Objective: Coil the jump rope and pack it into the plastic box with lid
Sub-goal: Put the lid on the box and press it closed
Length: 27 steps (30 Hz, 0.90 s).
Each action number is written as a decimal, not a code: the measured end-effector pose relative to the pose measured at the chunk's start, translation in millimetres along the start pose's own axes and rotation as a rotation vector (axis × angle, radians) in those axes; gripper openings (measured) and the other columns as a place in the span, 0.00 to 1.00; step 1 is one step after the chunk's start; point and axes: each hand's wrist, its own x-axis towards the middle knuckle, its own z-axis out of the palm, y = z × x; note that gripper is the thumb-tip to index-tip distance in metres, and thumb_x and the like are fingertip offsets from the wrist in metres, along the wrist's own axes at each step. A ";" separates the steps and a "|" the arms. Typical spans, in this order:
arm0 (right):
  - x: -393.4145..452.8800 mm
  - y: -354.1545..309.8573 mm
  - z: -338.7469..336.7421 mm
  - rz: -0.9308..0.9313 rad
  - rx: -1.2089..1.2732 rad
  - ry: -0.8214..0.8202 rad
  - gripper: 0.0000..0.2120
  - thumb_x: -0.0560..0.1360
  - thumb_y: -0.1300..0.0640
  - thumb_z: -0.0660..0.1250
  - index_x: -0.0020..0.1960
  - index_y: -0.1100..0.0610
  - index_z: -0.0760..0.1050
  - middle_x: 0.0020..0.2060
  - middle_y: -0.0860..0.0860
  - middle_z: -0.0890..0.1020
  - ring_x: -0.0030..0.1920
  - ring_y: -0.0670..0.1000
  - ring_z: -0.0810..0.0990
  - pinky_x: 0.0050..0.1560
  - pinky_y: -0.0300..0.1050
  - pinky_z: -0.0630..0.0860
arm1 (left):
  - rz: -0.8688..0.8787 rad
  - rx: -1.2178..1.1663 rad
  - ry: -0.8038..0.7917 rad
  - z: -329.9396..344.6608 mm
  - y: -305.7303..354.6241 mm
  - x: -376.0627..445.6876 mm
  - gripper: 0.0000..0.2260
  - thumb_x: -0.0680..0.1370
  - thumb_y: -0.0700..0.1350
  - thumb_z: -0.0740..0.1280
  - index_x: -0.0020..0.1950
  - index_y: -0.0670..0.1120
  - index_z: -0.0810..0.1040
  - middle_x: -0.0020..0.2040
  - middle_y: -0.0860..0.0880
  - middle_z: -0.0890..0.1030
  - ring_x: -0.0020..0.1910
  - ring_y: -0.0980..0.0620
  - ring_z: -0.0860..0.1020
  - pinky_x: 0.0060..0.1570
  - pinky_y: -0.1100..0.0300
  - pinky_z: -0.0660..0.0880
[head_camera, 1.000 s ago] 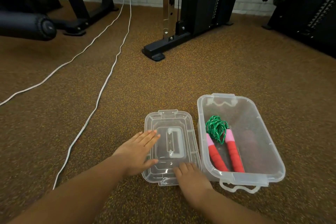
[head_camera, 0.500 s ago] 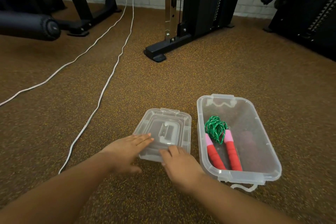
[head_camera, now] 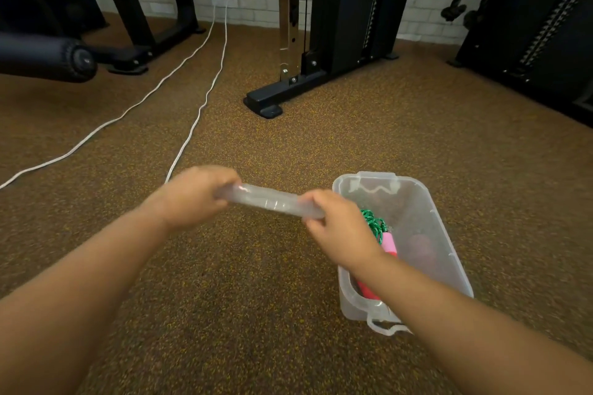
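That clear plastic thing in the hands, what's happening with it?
A person's left hand and right hand hold the clear plastic lid up off the brown speckled floor, one hand at each end. Beside it, the clear plastic box sits open, with the green jump rope with red and pink handles already inside. The lid isn't on yet.

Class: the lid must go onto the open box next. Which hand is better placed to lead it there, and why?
Right. The right hand grips the lid end nearest the box, already above its rim; the left hand holds the far end.
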 end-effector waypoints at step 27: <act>-36.0 55.3 -88.7 0.447 0.688 0.385 0.12 0.79 0.56 0.62 0.61 0.52 0.75 0.45 0.49 0.85 0.40 0.46 0.82 0.39 0.43 0.77 | -0.500 -1.145 0.124 2.1 124.4 49.4 0.09 0.75 0.42 0.68 0.54 0.50 0.79 0.49 0.51 0.84 0.46 0.52 0.82 0.46 0.54 0.79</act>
